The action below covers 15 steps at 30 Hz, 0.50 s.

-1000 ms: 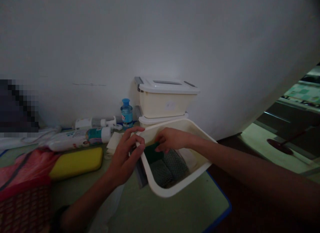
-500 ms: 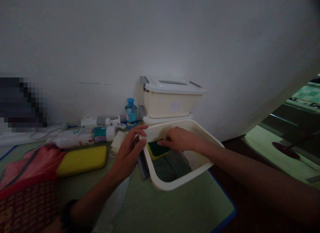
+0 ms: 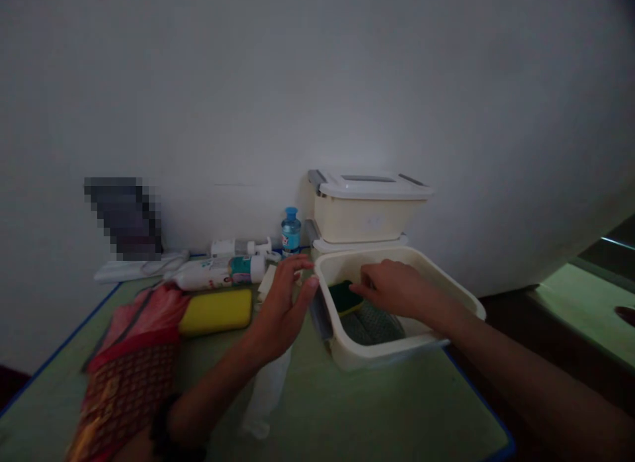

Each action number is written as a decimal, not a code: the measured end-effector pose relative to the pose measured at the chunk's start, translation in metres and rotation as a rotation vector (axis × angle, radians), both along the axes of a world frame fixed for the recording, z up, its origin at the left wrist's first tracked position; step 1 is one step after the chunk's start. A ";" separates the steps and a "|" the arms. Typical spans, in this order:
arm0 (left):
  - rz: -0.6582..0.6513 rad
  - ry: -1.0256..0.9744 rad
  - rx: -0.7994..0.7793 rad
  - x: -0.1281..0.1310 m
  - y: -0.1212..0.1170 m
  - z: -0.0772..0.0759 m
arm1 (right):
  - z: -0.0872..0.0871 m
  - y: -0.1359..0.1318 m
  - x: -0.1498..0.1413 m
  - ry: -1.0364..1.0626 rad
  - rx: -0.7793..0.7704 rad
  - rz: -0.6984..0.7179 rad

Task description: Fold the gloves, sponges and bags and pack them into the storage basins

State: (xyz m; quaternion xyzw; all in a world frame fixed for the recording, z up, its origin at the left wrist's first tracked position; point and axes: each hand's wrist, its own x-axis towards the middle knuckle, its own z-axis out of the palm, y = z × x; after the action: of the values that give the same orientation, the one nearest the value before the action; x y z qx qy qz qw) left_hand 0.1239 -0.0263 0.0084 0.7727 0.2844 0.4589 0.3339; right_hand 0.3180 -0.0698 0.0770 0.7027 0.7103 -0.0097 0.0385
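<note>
My right hand, fingers curled, is at the green-and-yellow sponge inside the open bin, grip unclear; my left hand, loosely open at the rim, should steady it while I press the sponge flat.

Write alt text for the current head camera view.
The right hand reaches into an open cream bin by a green-and-yellow sponge; the left hand is at its rim. Behind stand stacked lidded boxes and a blue bottle.
</note>
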 end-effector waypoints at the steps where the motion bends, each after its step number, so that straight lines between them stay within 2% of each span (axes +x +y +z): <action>1: -0.015 0.075 0.042 -0.010 -0.001 0.006 | 0.003 -0.004 -0.004 0.017 0.034 0.002; 3: -0.066 0.269 0.113 -0.033 -0.003 0.021 | 0.009 -0.010 -0.016 0.058 0.095 0.023; 6: -0.165 0.571 0.103 -0.072 0.001 0.047 | 0.016 -0.015 -0.041 0.143 0.184 0.069; 9: -0.152 0.799 0.039 -0.108 0.011 0.067 | 0.021 -0.015 -0.070 0.255 0.275 0.119; 12: -0.093 0.927 -0.080 -0.135 0.022 0.074 | 0.018 -0.016 -0.100 0.276 0.344 0.226; 15: -0.009 0.987 -0.166 -0.156 0.035 0.070 | 0.001 -0.018 -0.131 0.373 0.386 0.347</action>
State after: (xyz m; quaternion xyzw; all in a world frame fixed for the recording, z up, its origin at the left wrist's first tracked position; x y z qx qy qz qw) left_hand -0.0325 0.0085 0.0781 0.8697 0.4406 0.0127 0.2219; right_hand 0.1868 -0.0874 0.0775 0.5516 0.8031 0.0034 -0.2253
